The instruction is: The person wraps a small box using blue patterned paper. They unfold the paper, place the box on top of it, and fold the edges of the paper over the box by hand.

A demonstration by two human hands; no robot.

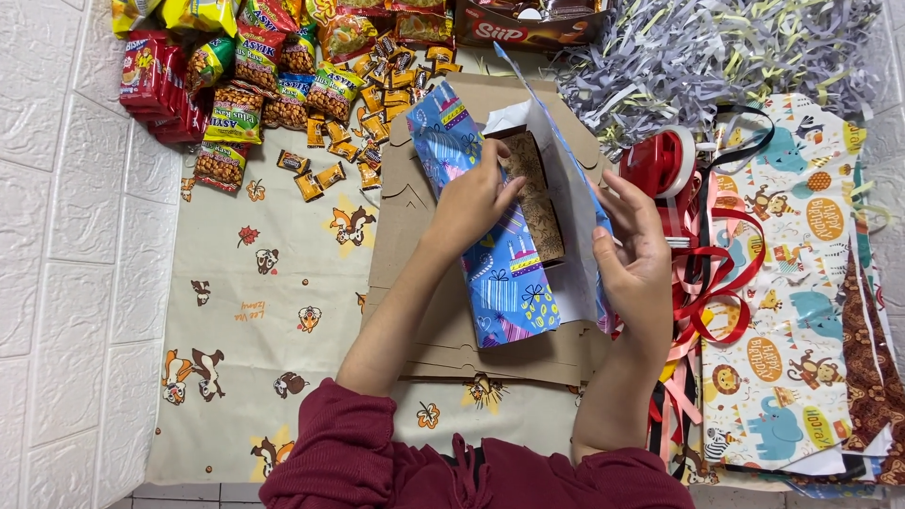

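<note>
Both hands' fingers (504,188) pinch blue wrapping paper (504,283) around the box (535,193).

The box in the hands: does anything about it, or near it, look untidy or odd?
The box is only half wrapped: blue paper covers its left side, the right flap stands loose. The left hand presses the paper; the right hand holds the flap. Red ribbon lies tangled beside it.
</note>
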